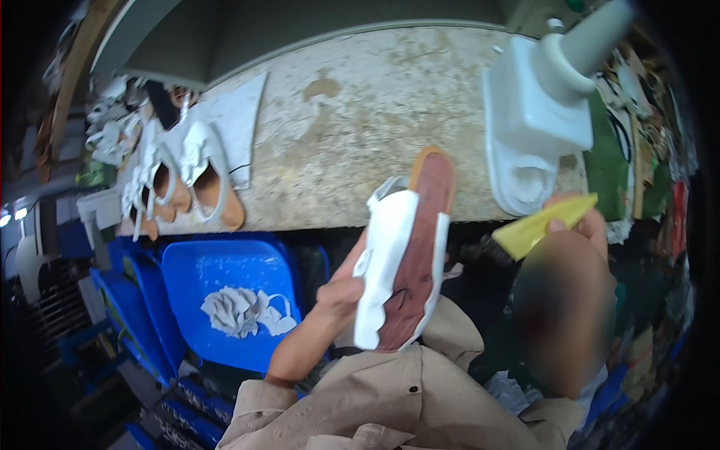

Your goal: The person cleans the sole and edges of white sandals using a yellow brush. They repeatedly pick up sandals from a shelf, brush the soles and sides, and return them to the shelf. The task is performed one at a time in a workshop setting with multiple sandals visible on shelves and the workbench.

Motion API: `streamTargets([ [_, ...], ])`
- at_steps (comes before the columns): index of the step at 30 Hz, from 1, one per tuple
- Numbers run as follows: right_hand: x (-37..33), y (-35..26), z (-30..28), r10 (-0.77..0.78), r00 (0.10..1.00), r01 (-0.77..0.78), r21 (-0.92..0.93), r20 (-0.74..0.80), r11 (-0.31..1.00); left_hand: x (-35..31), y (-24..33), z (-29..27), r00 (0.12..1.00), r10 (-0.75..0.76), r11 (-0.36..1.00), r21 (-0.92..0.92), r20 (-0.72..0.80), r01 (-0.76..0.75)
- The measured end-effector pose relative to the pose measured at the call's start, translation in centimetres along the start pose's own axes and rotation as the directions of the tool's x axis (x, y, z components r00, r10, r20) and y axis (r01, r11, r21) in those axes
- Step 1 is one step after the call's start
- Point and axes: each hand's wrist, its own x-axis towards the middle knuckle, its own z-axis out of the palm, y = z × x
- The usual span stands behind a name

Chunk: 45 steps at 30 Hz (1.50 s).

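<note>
White container [514, 112], contents hidden, near sandal [390, 259] and yellow sheet [525, 231] in hands [341, 292]

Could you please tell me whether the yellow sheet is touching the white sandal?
Apart. The head view shows a dark gap between the white sandal, in the left hand, and the yellow sheet, in the right hand.

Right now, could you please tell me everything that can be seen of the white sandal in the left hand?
The white sandal has smooth, leather-like white sides with partly wavy edges, flanking a long reddish-brown face that bears a dark curve in its nearer half. Tan borders the rounded far end. It points away, slightly rightward, its far part seen against the workbench. The left hand grips its left side.
</note>
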Motion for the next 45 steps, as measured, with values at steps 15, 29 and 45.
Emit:
streamTargets([
  [15, -7.7, 4.7, 8.8, 0.014, 0.999, -0.006, 0.177, -0.046, 0.984, 0.8, -0.8, -1.0, 0.922, 0.384, 0.850, 0.368, 0.055, -0.376],
  [29, -7.9, 4.7, 7.5, -0.239, 0.971, 0.236, -0.092, -0.029, 0.967, 2.4, -1.3, 2.1, 0.878, 0.466, 0.857, 0.302, -0.107, -0.418],
  [45, -5.8, 5.0, 7.0, -0.739, 0.556, 0.831, -0.280, 0.379, 0.481, 2.5, -0.9, 2.9, 0.885, 0.449, 0.868, 0.295, -0.124, -0.399],
])
